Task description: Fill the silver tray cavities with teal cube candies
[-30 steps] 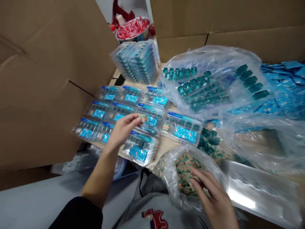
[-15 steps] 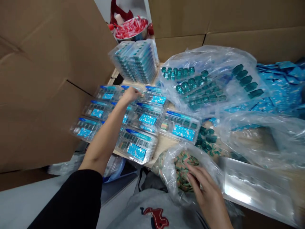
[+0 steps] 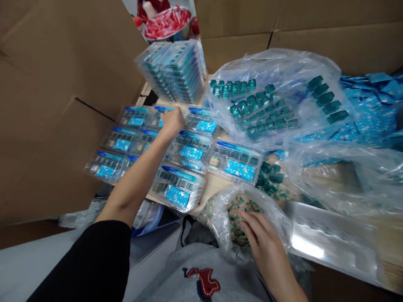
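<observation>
My left hand (image 3: 172, 121) reaches out over the rows of clear plastic packs with blue labels (image 3: 178, 191), its fingers curled down on a pack in the far row (image 3: 157, 118). What it pinches, if anything, is hidden. My right hand (image 3: 260, 237) sits inside a clear bag of small brown and green pieces (image 3: 237, 209) on my lap, fingers bent among the pieces. Another open pack (image 3: 236, 161) lies to the right of the rows.
A stack of packs in plastic wrap (image 3: 176, 71) stands at the back. A large clear bag with teal blocks (image 3: 264, 109) lies right of centre, blue cards (image 3: 371, 113) beyond it. Cardboard walls (image 3: 56, 84) close in the left and back. A metal bowl of red items (image 3: 165, 23) is far back.
My left hand has stretched from the middle row of packs to the far row. My right hand has stayed in the bag, shifting slightly.
</observation>
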### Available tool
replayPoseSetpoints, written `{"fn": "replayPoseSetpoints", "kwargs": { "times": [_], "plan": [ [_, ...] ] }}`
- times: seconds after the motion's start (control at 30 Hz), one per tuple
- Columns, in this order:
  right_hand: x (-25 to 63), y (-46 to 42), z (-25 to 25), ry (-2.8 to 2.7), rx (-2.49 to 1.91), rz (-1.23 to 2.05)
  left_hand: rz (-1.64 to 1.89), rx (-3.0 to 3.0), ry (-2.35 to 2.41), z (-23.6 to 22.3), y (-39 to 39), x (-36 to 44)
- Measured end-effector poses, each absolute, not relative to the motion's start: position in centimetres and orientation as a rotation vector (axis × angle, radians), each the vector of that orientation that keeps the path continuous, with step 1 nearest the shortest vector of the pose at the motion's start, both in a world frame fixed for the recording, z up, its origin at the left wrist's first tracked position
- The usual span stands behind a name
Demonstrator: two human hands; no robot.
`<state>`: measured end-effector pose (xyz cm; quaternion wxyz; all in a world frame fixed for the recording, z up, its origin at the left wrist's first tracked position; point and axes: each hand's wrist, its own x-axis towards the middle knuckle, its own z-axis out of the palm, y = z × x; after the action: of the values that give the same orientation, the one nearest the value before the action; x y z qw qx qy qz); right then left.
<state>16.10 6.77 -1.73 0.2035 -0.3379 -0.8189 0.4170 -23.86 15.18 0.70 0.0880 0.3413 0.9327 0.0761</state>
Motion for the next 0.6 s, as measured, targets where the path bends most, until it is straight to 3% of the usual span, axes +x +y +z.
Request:
{"fn": "replayPoseSetpoints", "kwargs": {
  "times": [0.33,0.5,0.6],
  "plan": [
    [16.1,7.1,-0.8,-2.194,-1.004,1.14,0.614,1.234,2.627,2.9,12.1,-20.5],
    [16.0,7.1,-0.6,-2.166,-0.976,1.121,0.693,1.458,2.193,5.1,7.3,-12.3],
    [17.0,7.0,-1.2,-2.114,-1.007,1.163,0.808,1.705,1.626,6.2,5.3,-6.5]
  ]
}}
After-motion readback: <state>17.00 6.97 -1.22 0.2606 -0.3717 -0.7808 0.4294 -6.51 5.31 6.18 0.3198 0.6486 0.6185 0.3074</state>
